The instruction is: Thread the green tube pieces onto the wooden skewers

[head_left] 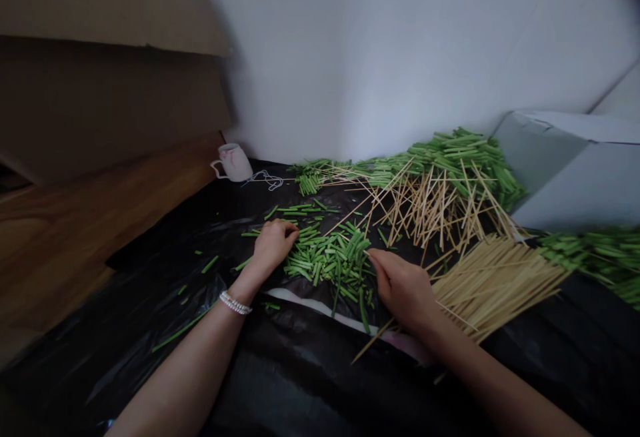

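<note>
A loose heap of short-cut green stems [320, 260], looking like garlic scapes, lies between my hands on black plastic sheeting [280, 370]. My left hand [273, 242], with a beaded bracelet at the wrist, reaches the heap's left edge. Its fingers are curled together, and whatever is between them is hidden. On the other side, my right hand [403, 283] pinches a thin bamboo skewer [367, 253], mostly covered by the hand. Several stem pieces [356, 243] sit side by side at the skewer's far end, seemingly threaded on it.
Bare bamboo skewers [500, 283] lie bundled to the right. Behind them, skewers loaded with green stems [450, 163] are piled against the white wall [400, 57]. A mug [234, 163] stands back left, below a cardboard box [110, 77]. A pale box [575, 163] is at right.
</note>
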A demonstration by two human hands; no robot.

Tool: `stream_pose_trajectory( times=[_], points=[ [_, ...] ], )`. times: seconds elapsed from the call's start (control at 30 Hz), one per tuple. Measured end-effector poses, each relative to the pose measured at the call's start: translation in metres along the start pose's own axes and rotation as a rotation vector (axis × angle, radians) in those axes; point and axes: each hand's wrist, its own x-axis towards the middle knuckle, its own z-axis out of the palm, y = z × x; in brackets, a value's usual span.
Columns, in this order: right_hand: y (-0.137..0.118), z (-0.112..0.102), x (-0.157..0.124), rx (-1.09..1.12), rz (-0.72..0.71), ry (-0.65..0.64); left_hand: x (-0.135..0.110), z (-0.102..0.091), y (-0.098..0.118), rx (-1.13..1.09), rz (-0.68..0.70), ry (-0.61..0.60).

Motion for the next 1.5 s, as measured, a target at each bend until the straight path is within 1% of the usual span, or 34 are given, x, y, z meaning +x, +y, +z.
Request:
stream_pose_trajectory(
  times=[0.13, 0.2, 0.27, 0.37, 0.43, 0.47, 0.53, 0.6, 0.67, 0.77, 0.83, 0.97, 1.07, 1.2, 1.5],
  points=[
    [0.000, 0.002, 0.000, -0.001, -0.020, 0.024, 0.003, 0.003, -0.002, -0.034, 0.020, -0.045],
    [0.001, 0.003, -0.001, 0.001, -0.029, 0.035, 0.003, 0.005, -0.003, -0.051, 0.038, -0.033],
    [0.001, 0.003, -0.001, 0.003, -0.033, 0.037, 0.003, 0.007, -0.003, -0.061, 0.069, 0.022],
    [0.000, 0.002, 0.000, -0.003, -0.034, 0.039, 0.004, 0.008, 0.000, -0.126, 0.106, 0.135],
    [0.000, 0.001, 0.000, -0.005, -0.043, 0.051, 0.005, 0.009, 0.004, -0.242, 0.109, 0.179],
    [0.000, 0.000, 0.001, -0.003, -0.051, 0.059, 0.005, 0.010, 0.006, -0.334, 0.097, 0.180],
    [-0.001, 0.000, 0.001, 0.012, -0.071, 0.073, 0.003, 0.011, 0.013, -0.579, 0.041, 0.130],
    [-0.001, -0.001, 0.002, 0.032, -0.092, 0.089, 0.000, 0.011, 0.022, -0.854, -0.030, 0.031],
    [-0.001, -0.001, 0.002, 0.042, -0.121, 0.111, -0.005, 0.010, 0.032, -1.070, -0.085, -0.071],
    [0.000, -0.001, 0.001, 0.002, -0.157, 0.143, -0.014, 0.007, 0.045, -1.275, -0.153, -0.193],
    [0.000, -0.001, 0.000, -0.039, -0.157, 0.145, -0.017, 0.006, 0.050, -1.365, -0.200, -0.244],
    [-0.001, -0.002, -0.001, -0.103, -0.146, 0.118, -0.020, 0.006, 0.056, -1.493, -0.300, -0.309],
    [-0.002, -0.003, -0.001, -0.122, -0.141, 0.108, -0.022, 0.007, 0.058, -1.552, -0.348, -0.353],
    [-0.002, -0.004, -0.001, -0.130, -0.127, 0.097, -0.024, 0.008, 0.060, -1.568, -0.364, -0.385],
    [-0.002, -0.003, -0.001, -0.136, -0.106, 0.065, -0.025, 0.008, 0.059, -1.550, -0.375, -0.386]
  ],
)
